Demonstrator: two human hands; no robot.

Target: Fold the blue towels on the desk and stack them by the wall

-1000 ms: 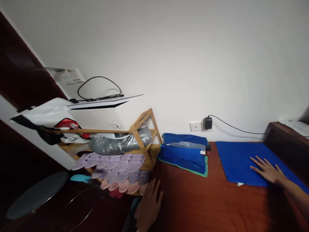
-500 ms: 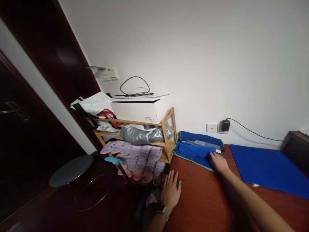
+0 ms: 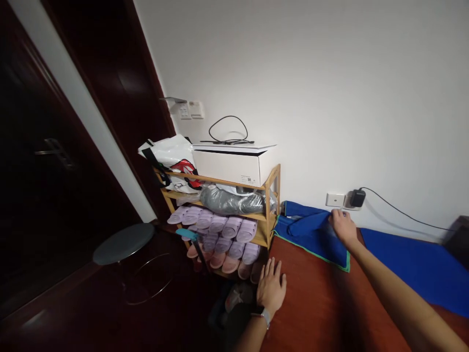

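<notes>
My right hand [image 3: 343,228] is closed on the raised far edge of a blue cloth [image 3: 311,238] with green trim, near the wall. Part of the cloth lies flat on the reddish-brown tabletop [image 3: 311,288]; another part is lifted in a fold beneath my fingers. My fingertips are partly hidden from view. My left hand [image 3: 271,287], with a watch on its wrist, rests open at the table's left edge, fingers stretched toward the shoe rack. To the right of my right arm, a second blue cloth [image 3: 410,266] is spread flat.
A wooden rack [image 3: 271,195] beside the table holds lilac slippers [image 3: 232,227], a grey plastic-wrapped bundle [image 3: 234,202], a white box [image 3: 227,165] and a printed bag [image 3: 172,156]. A round stool [image 3: 124,242] stands left. A black adapter [image 3: 357,198] is plugged into the wall.
My right hand has moved toward the wall, lifting and turning back a fold of the blue cloth; its near right corner now lies flat. The view has shifted left. My left hand stays at the table edge.
</notes>
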